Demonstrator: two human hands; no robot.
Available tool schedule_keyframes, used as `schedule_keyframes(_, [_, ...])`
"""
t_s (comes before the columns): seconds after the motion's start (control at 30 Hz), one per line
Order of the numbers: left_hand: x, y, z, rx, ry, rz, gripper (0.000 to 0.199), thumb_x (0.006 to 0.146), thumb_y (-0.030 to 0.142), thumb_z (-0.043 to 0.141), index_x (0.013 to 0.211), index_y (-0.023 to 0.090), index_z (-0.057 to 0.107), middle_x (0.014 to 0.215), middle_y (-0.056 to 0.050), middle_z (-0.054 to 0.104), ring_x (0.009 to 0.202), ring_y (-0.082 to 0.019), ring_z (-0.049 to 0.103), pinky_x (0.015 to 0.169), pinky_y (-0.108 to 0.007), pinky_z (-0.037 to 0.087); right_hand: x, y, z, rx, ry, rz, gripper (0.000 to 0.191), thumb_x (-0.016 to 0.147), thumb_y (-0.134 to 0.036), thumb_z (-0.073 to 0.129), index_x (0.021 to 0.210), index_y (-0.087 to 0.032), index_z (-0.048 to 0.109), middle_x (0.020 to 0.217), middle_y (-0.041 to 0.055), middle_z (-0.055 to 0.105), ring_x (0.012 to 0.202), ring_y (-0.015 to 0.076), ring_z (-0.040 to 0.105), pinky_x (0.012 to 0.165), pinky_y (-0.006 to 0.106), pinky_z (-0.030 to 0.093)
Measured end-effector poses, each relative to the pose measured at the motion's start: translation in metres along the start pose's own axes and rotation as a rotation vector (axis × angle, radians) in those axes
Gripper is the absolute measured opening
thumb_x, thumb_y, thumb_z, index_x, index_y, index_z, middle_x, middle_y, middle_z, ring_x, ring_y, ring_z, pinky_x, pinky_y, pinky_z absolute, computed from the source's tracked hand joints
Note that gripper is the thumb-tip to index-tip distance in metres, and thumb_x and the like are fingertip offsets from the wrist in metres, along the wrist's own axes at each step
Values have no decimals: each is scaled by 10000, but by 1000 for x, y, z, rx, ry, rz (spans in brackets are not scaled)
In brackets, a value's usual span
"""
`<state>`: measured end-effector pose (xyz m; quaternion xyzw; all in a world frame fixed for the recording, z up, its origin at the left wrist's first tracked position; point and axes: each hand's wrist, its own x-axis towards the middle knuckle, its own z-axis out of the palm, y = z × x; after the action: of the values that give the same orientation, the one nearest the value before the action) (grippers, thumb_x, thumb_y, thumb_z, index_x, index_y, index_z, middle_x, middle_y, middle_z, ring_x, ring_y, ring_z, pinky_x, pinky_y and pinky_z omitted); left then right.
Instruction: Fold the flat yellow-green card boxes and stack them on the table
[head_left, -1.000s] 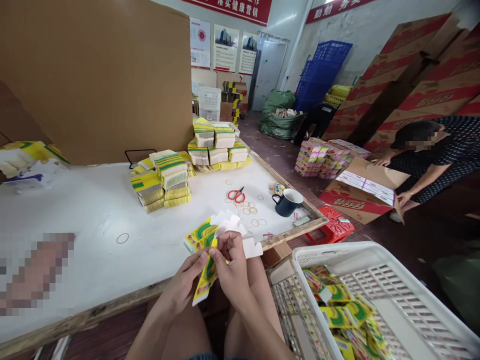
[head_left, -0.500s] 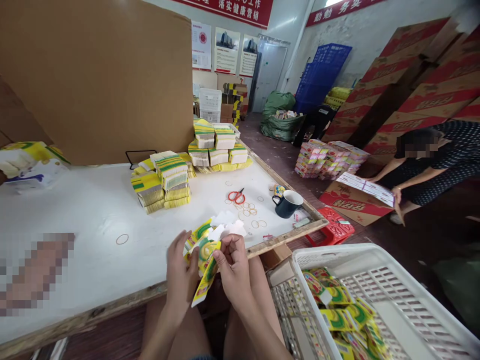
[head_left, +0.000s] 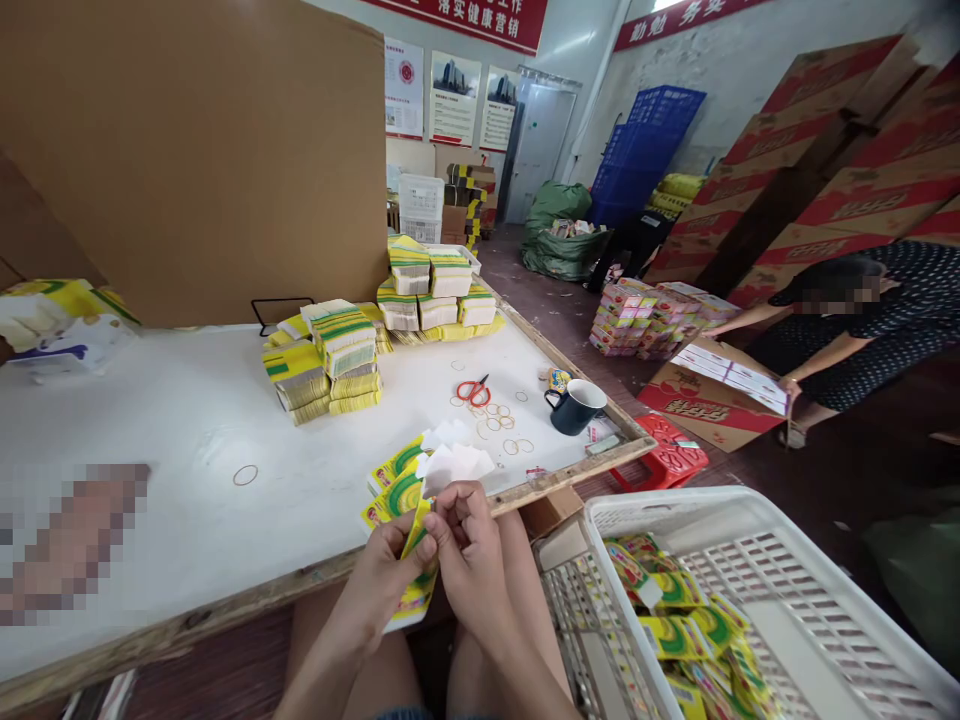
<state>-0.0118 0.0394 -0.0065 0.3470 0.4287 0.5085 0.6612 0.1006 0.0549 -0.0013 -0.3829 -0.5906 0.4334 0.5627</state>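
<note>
A yellow and green printed paper carton (head_left: pixel 415 602) is pinched between my two hands, above my lap at the table's front edge. My left hand (head_left: pixel 369 590) has thumb and fingers closed on its left side. On the other side, the fingertips of my right hand (head_left: pixel 472 560) are closed near its upper right edge. Just beyond the hands, several flat cartons (head_left: pixel 394 490) with white flaps lie overlapping on the white table (head_left: pixel 187 540). The lower part of the held carton is partly hidden behind my fingers.
Bundled carton stacks (head_left: pixel 341 350), red-handled scissors (head_left: pixel 474 392), rubber bands (head_left: pixel 495 418) and a dark mug (head_left: pixel 576 408) are on the table. A white basket (head_left: pixel 750 505) with yellow-green packs stands at right. Farther right, a person (head_left: pixel 840 330) bends over a cardboard box (head_left: pixel 697 405).
My left hand has moved right and closed around the carton, which now stands more upright and narrower between my hands. The cartons on the table are more exposed. The other person's arm reaches farther left.
</note>
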Motion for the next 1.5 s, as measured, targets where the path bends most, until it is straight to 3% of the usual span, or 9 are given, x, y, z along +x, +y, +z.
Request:
schedule_keyframes(0.17, [1,0,1,15,81,24,472,597,430,834,969,174,699,853,-44,767,798,-238,706,683,-295,547,-2,-14,-5,-194,38,-73,92,886,-200,523,973,-221,546,796,12,594,679,154,587,604,241,514])
schedule_keyframes(0.3, [0,3,5,17,188,61,492,654,405,795,1072,197,641,920,-35,768,851,-245,714,736,-324,562,-6,-14,-7,-315,160,-108,338,849,-280,603,1173,-215,536,1014,84,627,829,208,610,707,304,536])
schedule_keyframes(0.47, [-2,-2,5,101,215,53,468,628,385,812,1009,157,663,854,-52,773,818,-259,719,667,-308,565,-5,-6,-13,-245,7,16,168,909,-296,527,858,-201,656,765,36,673,690,187,623,616,261,513])
schedule_keyframes(0.7, [-9,-6,0,188,173,164,416,781,450,666,1089,169,659,1122,-104,725,1005,-280,674,825,-358,555,0,-11,-20,-409,52,23,210,895,-291,540,754,-181,649,620,20,632,554,172,574,518,243,471])
schedule_keyframes(0.87, [-8,-8,-2,308,195,171,389,818,457,612,1072,165,647,1008,-91,753,847,-257,699,742,-344,561,-2,-9,-19,-430,76,-18,211,896,-267,529,723,-188,619,610,22,637,537,169,572,507,241,466])
schedule_keyframes(1.1, [-5,-14,-5,410,300,183,337,818,484,585,813,157,665,734,-44,734,673,-226,660,620,-307,530,-4,-10,-17,-442,80,5,275,895,-280,512,656,-172,592,576,22,600,525,157,549,497,227,453])
schedule_keyframes(1.2, [-3,-14,-6,427,299,194,324,801,467,609,871,155,663,784,-53,738,731,-240,672,657,-315,536,-3,-9,-18,-450,80,67,296,897,-303,498,659,-162,603,573,28,592,528,160,542,492,232,453])
schedule_keyframes(1.33, [-5,-12,-6,371,265,227,514,782,412,660,1214,209,469,997,-72,731,909,-257,692,784,-353,552,-2,-5,-21,-368,83,145,219,883,-316,527,791,-151,638,690,56,663,628,184,619,582,254,504])
schedule_keyframes(1.5, [-11,-5,-13,195,66,156,555,833,373,634,1271,267,310,1060,-78,718,970,-265,690,790,-364,556,-4,-5,-25,-44,30,97,234,867,-275,578,1084,-200,533,957,70,686,826,190,674,713,273,545])
